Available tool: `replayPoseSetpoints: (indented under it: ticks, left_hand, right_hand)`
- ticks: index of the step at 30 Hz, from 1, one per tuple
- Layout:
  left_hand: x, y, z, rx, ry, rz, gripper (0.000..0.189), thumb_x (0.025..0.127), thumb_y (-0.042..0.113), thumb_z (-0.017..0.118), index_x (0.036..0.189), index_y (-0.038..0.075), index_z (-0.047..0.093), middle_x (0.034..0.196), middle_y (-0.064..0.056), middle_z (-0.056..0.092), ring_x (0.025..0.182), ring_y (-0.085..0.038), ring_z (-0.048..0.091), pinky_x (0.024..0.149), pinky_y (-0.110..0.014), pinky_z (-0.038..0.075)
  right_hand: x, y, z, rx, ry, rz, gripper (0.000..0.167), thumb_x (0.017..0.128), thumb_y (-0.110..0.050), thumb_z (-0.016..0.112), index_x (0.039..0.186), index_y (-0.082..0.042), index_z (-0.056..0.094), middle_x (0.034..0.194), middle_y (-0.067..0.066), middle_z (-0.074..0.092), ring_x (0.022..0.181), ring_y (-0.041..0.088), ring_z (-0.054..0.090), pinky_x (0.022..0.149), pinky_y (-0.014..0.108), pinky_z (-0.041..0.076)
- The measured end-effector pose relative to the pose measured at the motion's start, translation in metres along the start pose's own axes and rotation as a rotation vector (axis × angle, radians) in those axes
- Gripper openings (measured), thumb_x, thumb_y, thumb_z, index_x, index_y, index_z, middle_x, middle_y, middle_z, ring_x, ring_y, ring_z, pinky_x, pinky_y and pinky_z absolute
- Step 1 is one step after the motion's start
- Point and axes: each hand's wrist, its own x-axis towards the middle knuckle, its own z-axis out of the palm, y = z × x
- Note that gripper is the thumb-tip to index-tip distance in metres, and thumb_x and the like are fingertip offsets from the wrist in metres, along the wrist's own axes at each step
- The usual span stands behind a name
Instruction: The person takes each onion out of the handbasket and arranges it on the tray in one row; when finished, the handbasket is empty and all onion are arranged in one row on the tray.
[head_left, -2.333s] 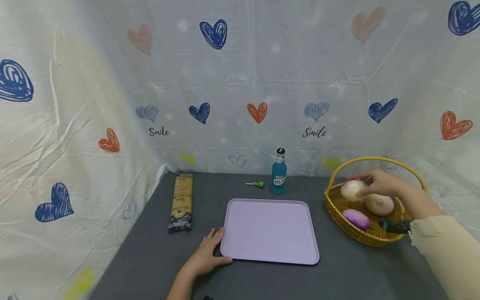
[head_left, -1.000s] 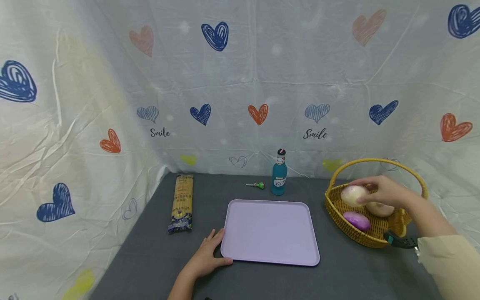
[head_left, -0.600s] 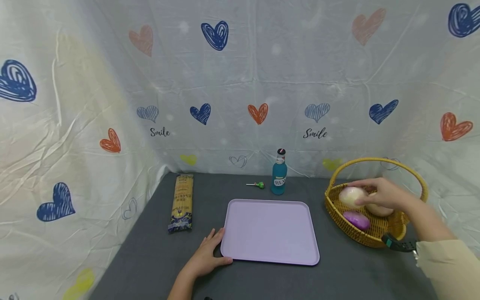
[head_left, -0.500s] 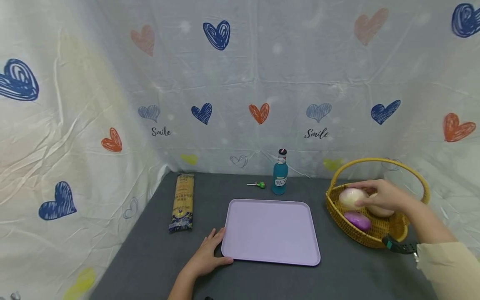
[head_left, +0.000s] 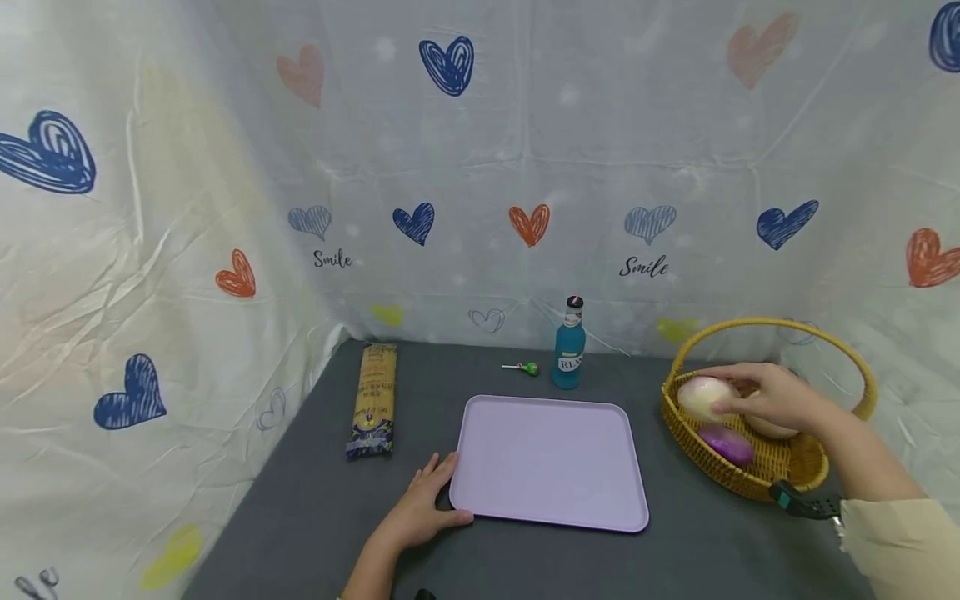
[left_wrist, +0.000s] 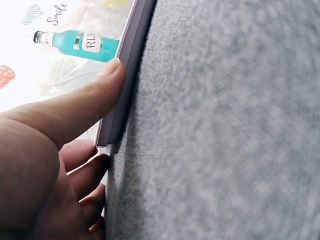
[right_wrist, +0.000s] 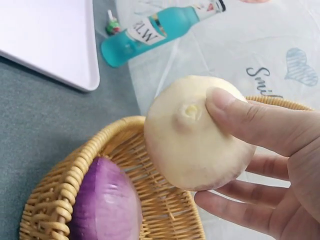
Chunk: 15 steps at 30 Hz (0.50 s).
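Note:
In the head view my left hand (head_left: 422, 510) rests at the near left corner of a lilac tray (head_left: 551, 462). Its thumb (left_wrist: 95, 100) lies along the front rim, and the other fingers are spread by the left side. My right hand (head_left: 780, 396) holds a pale, round turnip (right_wrist: 192, 135) with a small nub, thumb on one face and fingers behind. It hangs over the left part of a wicker basket (head_left: 697, 462). Below it in the basket lies a glossy purple vegetable (right_wrist: 107, 205). A second pale round one (head_left: 772, 428) is partly hidden behind the hand.
A blue bottle (head_left: 568, 346) stands behind the tray, with a green lollipop (head_left: 531, 368) lying beside it. A long yellow packet (head_left: 373, 400) lies at the left. The basket's tall handle (head_left: 765, 322) arches over its opening. A heart-printed cloth hangs behind the table.
Between the earlier frames and now, my right hand has moved slightly lower and towards the basket's left rim with the turnip. My left hand stays at the tray's corner. The whole view has shifted a little.

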Motion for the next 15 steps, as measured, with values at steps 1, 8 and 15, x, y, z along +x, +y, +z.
replayPoseSetpoints:
  ticks: [1,8,15]
  left_hand:
    - [0.0,0.0,0.0,-0.002,0.001,-0.005,0.102,0.079,0.047,0.083,0.16,0.016,0.03,0.166,-0.015,0.026,0.153,-0.05,0.009,0.114,-0.077,0.011]
    - [0.0,0.001,0.0,0.005,-0.006,0.001,0.102,0.08,0.047,0.083,0.16,0.015,0.029,0.166,-0.014,0.026,0.154,-0.047,0.009,0.115,-0.076,0.011]
    - [0.001,0.002,0.0,0.004,-0.004,-0.005,0.102,0.08,0.046,0.083,0.16,0.015,0.03,0.166,-0.013,0.026,0.154,-0.045,0.009,0.116,-0.075,0.009]
  right_hand:
    - [0.0,-0.001,0.0,0.007,-0.005,-0.001,0.05,0.086,-0.033,0.081,0.129,-0.01,0.07,0.111,0.009,0.074,0.089,0.011,0.068,0.069,0.026,0.055]
    - [0.0,-0.007,0.003,-0.029,-0.004,0.038,0.053,0.087,-0.039,0.079,0.132,-0.014,0.068,0.113,0.008,0.073,0.096,0.024,0.068,0.077,0.038,0.057]
    - [0.0,-0.011,0.006,-0.017,0.004,0.031,0.051,0.087,-0.042,0.078,0.132,-0.021,0.068,0.116,0.007,0.073,0.1,0.022,0.067,0.077,0.034,0.056]
